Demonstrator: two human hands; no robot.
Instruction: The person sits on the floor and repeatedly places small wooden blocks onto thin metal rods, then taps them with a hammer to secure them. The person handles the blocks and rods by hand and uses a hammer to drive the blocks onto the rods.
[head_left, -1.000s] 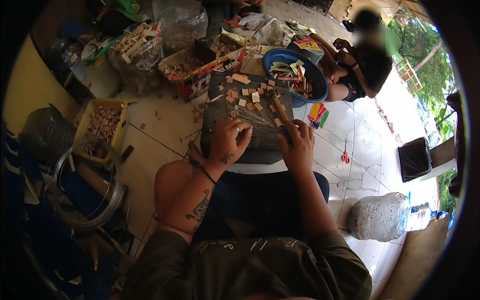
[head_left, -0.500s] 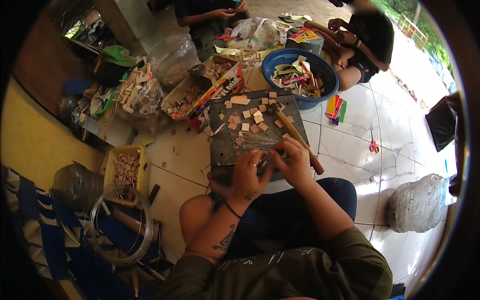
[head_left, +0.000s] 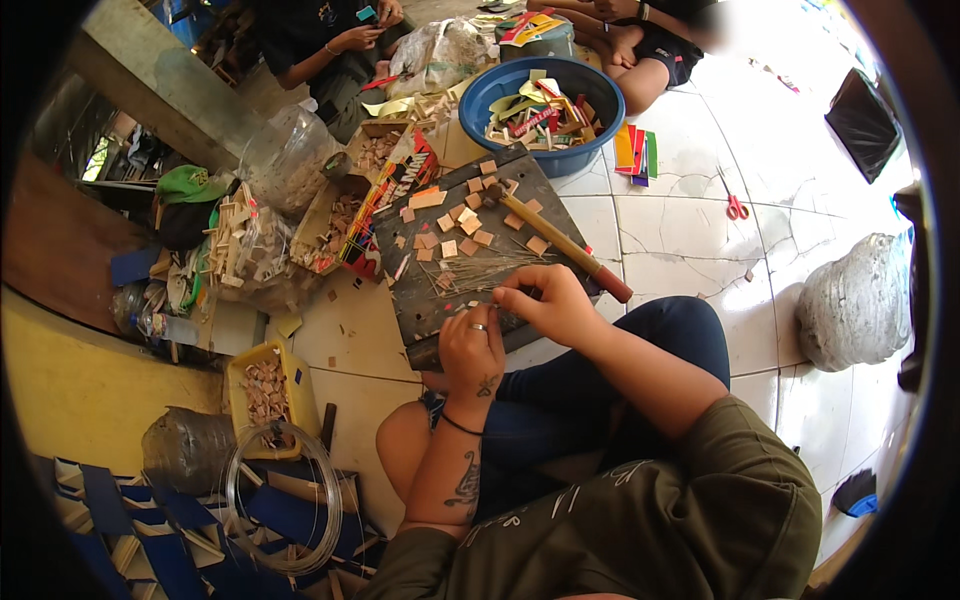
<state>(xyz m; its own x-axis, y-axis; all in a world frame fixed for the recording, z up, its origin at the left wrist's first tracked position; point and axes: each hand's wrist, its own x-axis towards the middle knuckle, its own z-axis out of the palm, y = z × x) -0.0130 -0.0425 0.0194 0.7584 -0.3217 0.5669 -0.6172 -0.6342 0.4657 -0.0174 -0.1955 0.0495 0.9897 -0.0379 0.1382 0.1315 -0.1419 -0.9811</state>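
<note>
Close together over the near edge of a dark, worn board (head_left: 412, 322), both my hands have their fingers pinched. My left hand (head_left: 470, 348), with a ring on it, has thumb and fingers closed around something too small to make out. Just right of it, my right hand (head_left: 550, 304) bends its thumb and forefinger together at the left fingertips; what lies between them is hidden. Thin straight wires (head_left: 485, 270) lie loose on the board just beyond my hands. Farther up are several small wooden squares (head_left: 468, 247). A hammer (head_left: 560, 240) rests slantwise along the board's right side.
Beyond the board stands a blue basin (head_left: 610, 140) of coloured scraps. Left are an open box of wood pieces (head_left: 320, 225), a yellow basket (head_left: 238, 395) and a wire coil (head_left: 235, 490). Red scissors (head_left: 737, 208) lie right. Two people sit at the far side.
The view has turned, so the board looks tilted and the surroundings have shifted. My hands stay together at its near edge, with the left fingers more closed.
</note>
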